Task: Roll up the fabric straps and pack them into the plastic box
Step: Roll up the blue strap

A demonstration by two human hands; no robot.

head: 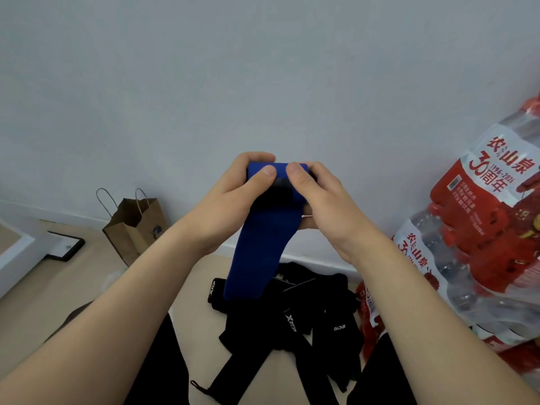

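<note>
The strap pile [292,317] lies on the floor [73,287]. Above the pile hangs a strap [257,252], its top in the grip of the left hand [233,200] and right hand [321,200]. Left of and behind the pile stands a paper bag [134,226]; right of the pile, stacked bottle packs [482,229]

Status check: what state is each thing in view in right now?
blue strap: top end curled over between both hands, tail hanging loose.
left hand: grips the strap's curled end.
right hand: grips the same end.
black straps: unrolled, heaped on the floor.
paper bag: upright, open, by the wall.
bottled water packs: wrapped, stacked.
plastic box: not in view.
</note>
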